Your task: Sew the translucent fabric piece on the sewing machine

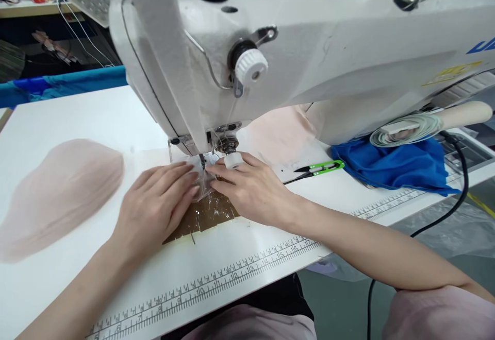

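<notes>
A piece of sheer white fabric [200,191] lies under the sewing machine's needle and presser foot [202,160]. From the left, my left hand [158,198] rests on the fabric, fingers bent together and thumb near its edge. My right hand [253,188] is on the other side, its fingertips closed on the fabric close to the presser foot. Part of the fabric is hidden beneath both hands. A brown patch [211,211] with loose thread bits shows on the machine bed between my hands.
The white sewing machine [328,26] spans the view above my hands. Pale pink fabric pieces lie left [65,196] and behind [282,131]. Green-handled thread snips [325,167], blue cloth [398,165] and a rolled tape [410,128] are rightward. A ruler strip [216,283] runs along the front edge.
</notes>
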`<state>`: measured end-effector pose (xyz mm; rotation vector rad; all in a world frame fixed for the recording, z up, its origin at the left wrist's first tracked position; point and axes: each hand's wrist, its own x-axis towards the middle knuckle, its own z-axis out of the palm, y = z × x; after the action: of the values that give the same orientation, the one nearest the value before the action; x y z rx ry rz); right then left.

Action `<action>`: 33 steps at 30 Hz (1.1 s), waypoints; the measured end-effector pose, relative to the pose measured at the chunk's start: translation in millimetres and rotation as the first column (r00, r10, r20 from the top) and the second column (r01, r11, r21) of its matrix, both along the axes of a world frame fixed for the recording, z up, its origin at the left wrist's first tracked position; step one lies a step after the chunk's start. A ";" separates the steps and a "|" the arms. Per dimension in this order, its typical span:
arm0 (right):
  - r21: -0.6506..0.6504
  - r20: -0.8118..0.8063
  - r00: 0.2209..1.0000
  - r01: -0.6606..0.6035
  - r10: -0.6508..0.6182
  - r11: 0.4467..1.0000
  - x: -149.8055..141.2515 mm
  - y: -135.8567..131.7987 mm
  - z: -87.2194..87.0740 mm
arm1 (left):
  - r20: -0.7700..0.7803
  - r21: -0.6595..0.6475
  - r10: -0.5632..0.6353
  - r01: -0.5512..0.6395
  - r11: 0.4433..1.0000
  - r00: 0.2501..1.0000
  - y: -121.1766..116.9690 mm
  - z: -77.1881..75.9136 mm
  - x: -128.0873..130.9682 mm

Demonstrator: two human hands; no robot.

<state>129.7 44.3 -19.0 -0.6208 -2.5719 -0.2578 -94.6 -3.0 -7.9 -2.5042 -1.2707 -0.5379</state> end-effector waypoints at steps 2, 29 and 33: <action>0.013 0.000 1.000 0.010 -0.010 1.000 -0.6 -0.4 -0.8 | 0.044 -0.090 -0.059 0.063 0.994 0.997 2.5 -3.8 1.5; 0.030 0.069 0.992 0.102 -0.104 0.994 -2.0 4.3 -7.4 | -0.074 -0.043 -0.027 0.024 0.999 0.997 -2.0 -18.8 10.4; 0.054 0.076 0.992 0.100 -0.104 0.993 -1.2 4.8 -8.1 | -0.076 -0.052 -0.010 0.006 0.999 0.997 -3.2 -19.2 10.9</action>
<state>128.5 49.1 -27.1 -0.7386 -2.6030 -0.3875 -83.7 -6.1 -27.1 -2.5465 -1.2624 -0.4121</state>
